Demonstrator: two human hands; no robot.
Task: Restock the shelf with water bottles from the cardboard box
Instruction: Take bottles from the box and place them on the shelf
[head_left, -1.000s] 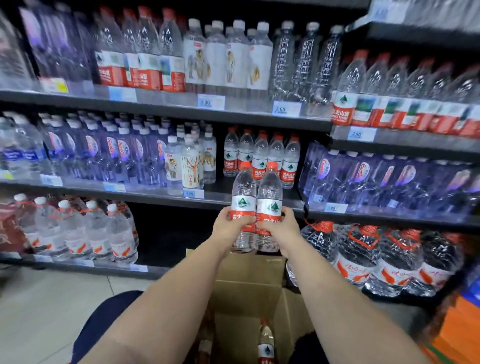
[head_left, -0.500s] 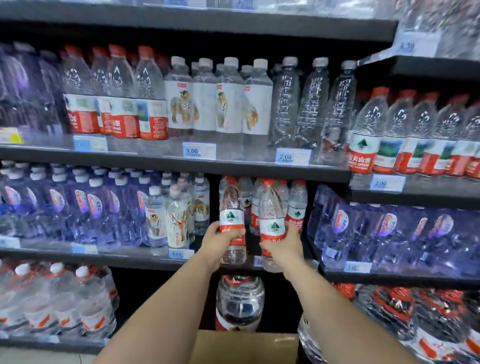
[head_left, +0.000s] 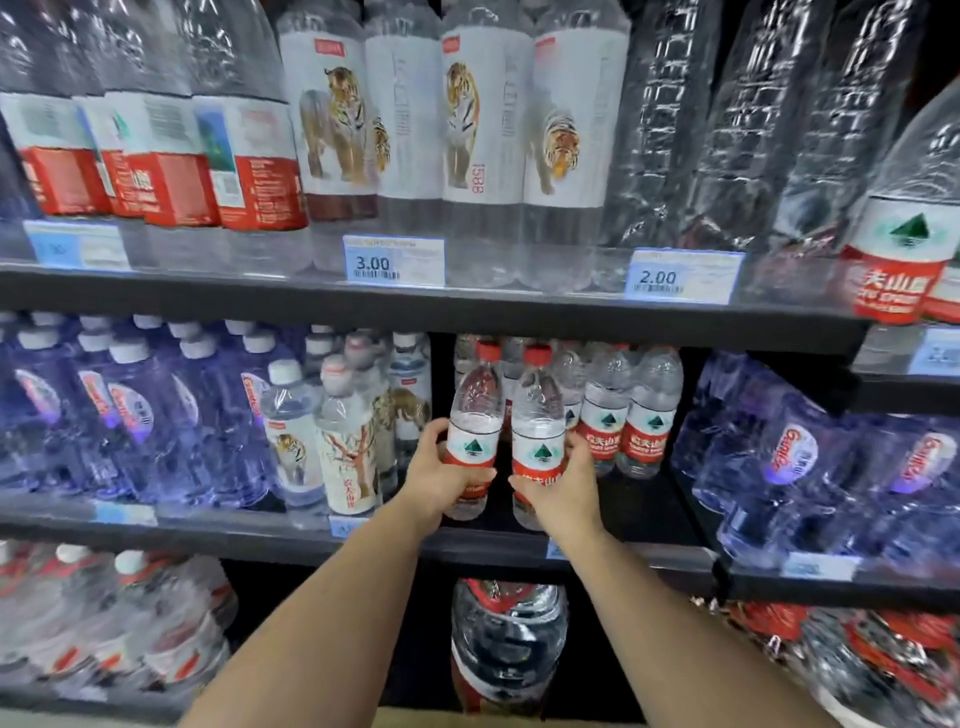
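Left hand grips left bottle, right hand grips right bottle; both in shelf gap, neither released yet.

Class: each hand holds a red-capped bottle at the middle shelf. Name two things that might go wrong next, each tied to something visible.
1. The left hand grips the left bottle close to the tiger-label bottles; sliding it in might knock them over.
2. The right hand grips the right bottle just beside the standing red-label row; pushing it back might topple that row.
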